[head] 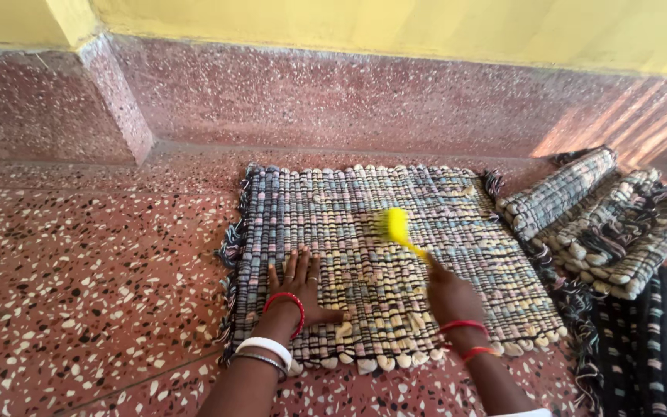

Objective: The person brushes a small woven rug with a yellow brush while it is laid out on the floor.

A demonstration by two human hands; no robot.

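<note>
A woven rag mat (349,201) in grey, pink and cream lies flat on the speckled red floor. My left hand (300,289) presses flat on its near left part, fingers spread, with red and white bangles on the wrist. My right hand (448,293) grips the handle of a yellow brush (395,228). The brush head is blurred and sits over the middle of the mat.
Several rolled woven mats (604,220) lie to the right of the flat mat. A dark striped cloth (658,347) lies at the lower right. A speckled stone skirting (333,96) and yellow wall rise behind, with a corner pillar (113,93) at the left.
</note>
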